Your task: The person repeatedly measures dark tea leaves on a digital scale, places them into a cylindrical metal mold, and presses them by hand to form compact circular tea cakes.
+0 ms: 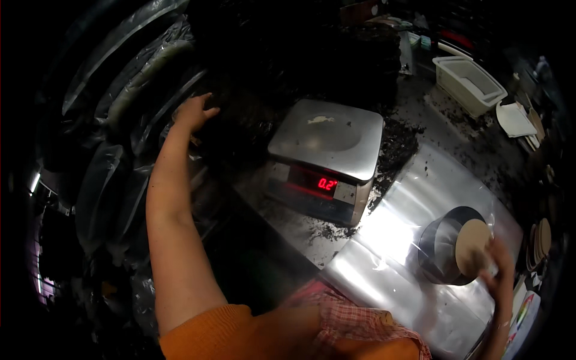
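My left hand (195,114) is stretched out at the upper left, beside the filled clear plastic bags (150,66). Its thumb and fingers are apart, and nothing shows in them. At the right my right hand (498,267), blurred by motion, is at the edge of a round beige disc (473,243). That disc lies at the mouth of a dark round container (437,252), which rests on a pile of shiny clear plastic sheets or bags (384,252). Whether the fingers grip the disc, I cannot make out.
A metal-topped scale (330,135) with a lit red display stands mid-table, dark crumbs scattered around it. Behind it is a dark mass (312,54). A white plastic tub (471,87) sits at the far right. More round discs (540,240) are stacked at the right edge.
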`<state>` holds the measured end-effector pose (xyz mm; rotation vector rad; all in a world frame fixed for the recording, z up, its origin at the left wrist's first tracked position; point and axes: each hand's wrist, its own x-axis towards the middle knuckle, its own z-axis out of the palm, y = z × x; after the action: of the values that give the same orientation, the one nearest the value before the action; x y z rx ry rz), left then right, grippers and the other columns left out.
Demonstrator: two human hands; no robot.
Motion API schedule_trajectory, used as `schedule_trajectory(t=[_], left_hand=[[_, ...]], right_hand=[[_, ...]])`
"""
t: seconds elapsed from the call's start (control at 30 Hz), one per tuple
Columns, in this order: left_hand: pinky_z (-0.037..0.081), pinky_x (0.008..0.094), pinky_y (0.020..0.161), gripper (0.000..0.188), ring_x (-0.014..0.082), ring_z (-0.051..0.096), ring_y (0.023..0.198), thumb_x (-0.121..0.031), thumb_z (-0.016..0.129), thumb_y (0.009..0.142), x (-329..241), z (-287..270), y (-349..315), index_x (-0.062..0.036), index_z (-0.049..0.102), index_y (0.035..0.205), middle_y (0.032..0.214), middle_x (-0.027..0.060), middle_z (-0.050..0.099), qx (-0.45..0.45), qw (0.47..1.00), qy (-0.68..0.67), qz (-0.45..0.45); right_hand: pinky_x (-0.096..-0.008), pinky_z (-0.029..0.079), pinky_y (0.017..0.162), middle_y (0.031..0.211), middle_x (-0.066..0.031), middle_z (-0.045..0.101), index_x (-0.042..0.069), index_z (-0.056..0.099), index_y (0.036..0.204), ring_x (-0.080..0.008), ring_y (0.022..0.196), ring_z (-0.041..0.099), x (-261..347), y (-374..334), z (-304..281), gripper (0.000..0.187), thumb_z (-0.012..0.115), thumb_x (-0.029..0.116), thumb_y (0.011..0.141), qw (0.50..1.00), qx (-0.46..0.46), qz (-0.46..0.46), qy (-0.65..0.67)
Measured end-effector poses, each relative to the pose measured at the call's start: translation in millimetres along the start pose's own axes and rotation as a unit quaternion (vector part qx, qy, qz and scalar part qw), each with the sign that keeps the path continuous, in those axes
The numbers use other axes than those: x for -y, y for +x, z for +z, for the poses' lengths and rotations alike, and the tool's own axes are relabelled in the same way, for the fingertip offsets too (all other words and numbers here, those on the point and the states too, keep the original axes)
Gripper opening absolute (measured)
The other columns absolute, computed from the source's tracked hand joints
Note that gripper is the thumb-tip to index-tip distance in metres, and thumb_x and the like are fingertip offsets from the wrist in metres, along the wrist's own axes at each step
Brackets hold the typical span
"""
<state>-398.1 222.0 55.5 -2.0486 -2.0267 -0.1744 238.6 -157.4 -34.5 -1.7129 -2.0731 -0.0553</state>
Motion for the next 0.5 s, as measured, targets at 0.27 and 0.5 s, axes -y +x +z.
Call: schedule_trajectory(t=[0.27, 0.5], left_hand=[[0.044, 0.0364, 0.089, 0.052, 0.0303, 0.053, 0.108, -0.012, 0.065, 0.071, -86.5, -48.5, -42.5, -0.0062, 0.051, 0.12, 0.117, 0.0115, 0.056, -0.383, 0.894, -0.067, 0.22], [0.031, 0.0437, 0.101, 0.077, 0.0356, 0.038, 0.121, -0.029, 0.075, 0.062, -217.8, 90.8, -110.0, -0.0072, 0.041, 0.127, 0.129, 0.0213, 0.04, -0.061, 0.91, -0.061, 0.406]], right_hand=[[-0.0385, 0.045, 0.083, 0.109, -0.0139, 0.058, 0.005, 0.056, 0.11, -0.0319, 0.096, 0.056, 19.2, 216.6, 153.4, 0.041, 0.065, 0.016, 0.072, 0.998, 0.058, -0.032, 0.003], [-0.0388, 0.045, 0.084, 0.108, -0.0198, 0.055, 0.007, 0.055, 0.109, -0.0304, 0.101, 0.055, 21.4, 269.2, 287.7, 0.034, 0.055, 0.011, 0.075, 0.99, 0.074, 0.079, -0.09]])
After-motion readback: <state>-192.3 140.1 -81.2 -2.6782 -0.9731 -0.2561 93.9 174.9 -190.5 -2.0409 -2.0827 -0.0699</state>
